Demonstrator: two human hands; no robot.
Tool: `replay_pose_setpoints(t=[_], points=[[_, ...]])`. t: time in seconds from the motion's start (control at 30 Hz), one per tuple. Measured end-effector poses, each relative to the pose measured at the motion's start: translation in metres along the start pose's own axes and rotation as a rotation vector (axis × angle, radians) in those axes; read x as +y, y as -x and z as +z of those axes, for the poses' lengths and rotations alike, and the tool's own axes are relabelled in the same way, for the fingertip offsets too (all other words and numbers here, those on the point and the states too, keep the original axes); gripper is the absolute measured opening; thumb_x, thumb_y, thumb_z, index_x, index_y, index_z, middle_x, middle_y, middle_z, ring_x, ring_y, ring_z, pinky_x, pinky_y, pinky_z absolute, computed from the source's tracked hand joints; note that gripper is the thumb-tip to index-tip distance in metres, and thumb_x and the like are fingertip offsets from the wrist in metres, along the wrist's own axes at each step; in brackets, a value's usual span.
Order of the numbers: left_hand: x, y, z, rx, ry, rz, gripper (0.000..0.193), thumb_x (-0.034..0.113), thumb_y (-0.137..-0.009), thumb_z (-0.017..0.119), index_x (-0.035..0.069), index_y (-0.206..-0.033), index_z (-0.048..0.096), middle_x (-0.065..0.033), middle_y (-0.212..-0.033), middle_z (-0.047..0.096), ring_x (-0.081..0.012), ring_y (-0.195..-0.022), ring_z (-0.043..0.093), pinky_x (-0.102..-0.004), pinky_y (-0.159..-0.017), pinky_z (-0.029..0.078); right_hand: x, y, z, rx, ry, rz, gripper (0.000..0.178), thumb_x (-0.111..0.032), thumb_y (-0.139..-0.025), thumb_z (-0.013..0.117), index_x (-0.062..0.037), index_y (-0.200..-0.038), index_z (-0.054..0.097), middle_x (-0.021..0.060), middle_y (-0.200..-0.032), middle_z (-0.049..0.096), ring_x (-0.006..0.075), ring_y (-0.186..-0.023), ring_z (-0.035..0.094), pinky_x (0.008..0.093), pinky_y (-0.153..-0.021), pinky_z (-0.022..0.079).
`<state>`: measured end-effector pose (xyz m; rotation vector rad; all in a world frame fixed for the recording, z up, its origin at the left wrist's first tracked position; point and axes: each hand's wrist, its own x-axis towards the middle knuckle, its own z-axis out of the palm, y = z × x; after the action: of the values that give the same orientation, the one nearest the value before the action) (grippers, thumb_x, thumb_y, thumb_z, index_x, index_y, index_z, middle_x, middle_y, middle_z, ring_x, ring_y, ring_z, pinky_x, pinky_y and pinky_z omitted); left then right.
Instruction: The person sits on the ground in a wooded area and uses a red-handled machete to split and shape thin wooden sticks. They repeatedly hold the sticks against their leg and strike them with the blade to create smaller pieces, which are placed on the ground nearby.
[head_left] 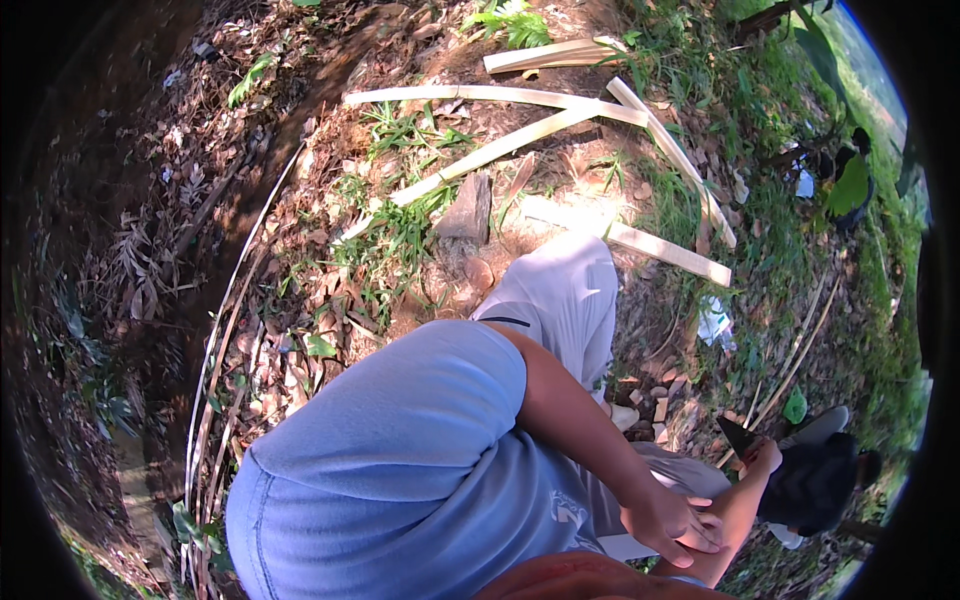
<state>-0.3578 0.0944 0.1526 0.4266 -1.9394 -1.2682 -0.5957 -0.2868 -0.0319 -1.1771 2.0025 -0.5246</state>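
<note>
Two hands are low in the picture, near the bottom right. The left hand (668, 522) lies flat, fingers together, on top of the right arm, just by the wrist. It holds nothing that can be seen. The right hand (762, 462) is shut around the handle of a knife (738, 436). The dark blade sticks up and to the left from the fist. The knife is just above the hands, close to a dark shoe (815, 485).

The person wears a blue shirt (400, 440) and light grey pants (560, 295). One knee bends up in the middle of the picture.

Many pale wood strips lie on the ground at the top. One long strip (480, 158) slants across the dirt. Another strip (495, 95) curves above it. A flat board (640, 242) lies just past the knee. One more strip (672, 155) runs down the right side, and a short one (545, 55) lies at the very top. A grey stone (468, 212) sits near the slanted strip.

Small wood chips (655, 405) lie on the ground between the knee and the knife. A thin white stick (232, 300) bends down the left side over dry brown leaves (160, 250). Green grass (400, 230) grows in patches. A white scrap (715, 322) lies in the grass on the right.
</note>
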Motion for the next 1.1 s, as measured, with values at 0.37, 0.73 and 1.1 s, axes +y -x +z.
replay_pose_setpoints(t=[0.37,0.73,1.1], points=[[-0.007,-0.018,0.000,0.048,-0.197,0.049,0.069,0.043,-0.112,0.029,-0.010,-0.155,0.043,-0.0211,-0.169,0.037,-0.0512,-0.161,0.005,-0.0682,-0.127,-0.003,0.022,0.017,-0.021,-0.019,-0.015,-0.046,0.018,-0.014,-0.088,0.066,-0.0024,-0.074,0.067,0.0087,-0.060,0.058,0.0227,-0.046,0.057,0.0378,-0.042,0.040],[-0.093,-0.132,0.031,0.195,-0.701,0.157,0.075,0.060,-0.108,0.040,-0.003,-0.099,0.079,-0.0137,-0.116,0.078,-0.0619,-0.148,0.035,-0.0759,-0.119,0.025,0.033,0.056,-0.036,-0.062,0.004,-0.074,0.017,-0.014,-0.089,0.066,-0.0024,-0.077,0.066,0.0085,-0.063,0.058,0.0225,-0.049,0.056,0.0375,-0.045,0.040],[-0.083,-0.157,0.025,-0.008,-0.454,-0.076,0.084,0.071,-0.105,0.035,-0.002,-0.125,0.072,-0.0112,-0.135,0.071,-0.0554,-0.153,0.031,-0.0717,-0.125,0.017,0.035,0.076,-0.048,-0.080,0.039,-0.099,0.016,-0.014,-0.089,0.065,-0.0023,-0.079,0.065,0.0083,-0.065,0.057,0.0223,-0.051,0.056,0.0372,-0.047,0.040]])
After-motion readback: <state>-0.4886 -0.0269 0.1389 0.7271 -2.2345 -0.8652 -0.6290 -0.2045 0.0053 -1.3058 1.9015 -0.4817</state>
